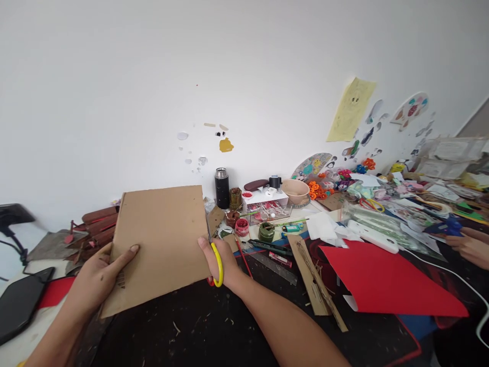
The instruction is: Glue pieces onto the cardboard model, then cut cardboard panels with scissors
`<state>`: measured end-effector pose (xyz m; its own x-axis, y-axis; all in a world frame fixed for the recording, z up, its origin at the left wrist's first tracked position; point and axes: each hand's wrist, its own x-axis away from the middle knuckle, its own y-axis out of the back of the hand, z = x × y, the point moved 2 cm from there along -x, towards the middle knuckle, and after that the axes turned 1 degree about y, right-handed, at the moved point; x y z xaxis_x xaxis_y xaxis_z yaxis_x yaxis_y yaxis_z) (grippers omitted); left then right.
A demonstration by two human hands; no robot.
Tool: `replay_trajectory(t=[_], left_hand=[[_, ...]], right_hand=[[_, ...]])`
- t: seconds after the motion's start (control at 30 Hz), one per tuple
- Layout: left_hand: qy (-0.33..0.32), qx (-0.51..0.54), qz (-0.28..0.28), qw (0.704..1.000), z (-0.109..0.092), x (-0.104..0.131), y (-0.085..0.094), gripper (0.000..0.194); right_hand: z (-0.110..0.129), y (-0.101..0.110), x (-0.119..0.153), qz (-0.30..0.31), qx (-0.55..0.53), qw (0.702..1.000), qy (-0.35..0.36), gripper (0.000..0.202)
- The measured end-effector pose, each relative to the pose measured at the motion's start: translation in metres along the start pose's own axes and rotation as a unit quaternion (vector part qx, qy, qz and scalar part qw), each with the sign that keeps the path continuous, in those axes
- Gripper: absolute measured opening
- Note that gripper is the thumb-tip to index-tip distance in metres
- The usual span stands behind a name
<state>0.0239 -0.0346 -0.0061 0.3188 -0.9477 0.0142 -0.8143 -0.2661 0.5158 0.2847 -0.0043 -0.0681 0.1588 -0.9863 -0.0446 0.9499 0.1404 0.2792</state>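
Note:
A flat piece of brown cardboard (164, 229) is held up, tilted, above the dark table mat. My left hand (101, 275) grips its left edge, thumb on the front face and fingers behind. At the right edge, my right hand (221, 262) is closed around scissors (218, 267) with a yellow handle; a bit of red handle shows below. The dark blades point up along the cardboard's right edge, and I cannot tell whether they are parted. The fingers of my right hand partly disappear behind the board.
Paint jars (266, 232), a black thermos (222, 188) and a pink bowl (296, 189) stand by the wall. Cardboard strips (311, 278) and a red sheet (389, 278) lie to the right. Another person's hand (471, 244) is at far right; a black phone-like slab (25, 300) at left.

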Motion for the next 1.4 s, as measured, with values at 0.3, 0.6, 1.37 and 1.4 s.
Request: replay_trajectory(t=[0.3,0.6,1.37,1.4], left_hand=[[0.005,0.002,-0.015,1.0,0.0,0.0,-0.001,0.084],[0.028,0.073,-0.003,0.997,-0.009,0.008,0.002,0.083],[0.02,0.064,0.026,0.997,-0.006,0.005,0.004,0.08],[0.021,0.065,0.027,0.997,-0.007,0.006,0.003,0.081]], right_hand=[[-0.007,0.004,-0.003,0.009,-0.015,1.0,0.021,0.052],[-0.005,0.012,-0.004,-0.006,0.052,0.994,0.097,0.049],[-0.006,0.012,-0.006,-0.023,0.097,0.992,0.074,0.05],[-0.008,0.011,-0.007,-0.025,0.099,0.992,0.074,0.051]])
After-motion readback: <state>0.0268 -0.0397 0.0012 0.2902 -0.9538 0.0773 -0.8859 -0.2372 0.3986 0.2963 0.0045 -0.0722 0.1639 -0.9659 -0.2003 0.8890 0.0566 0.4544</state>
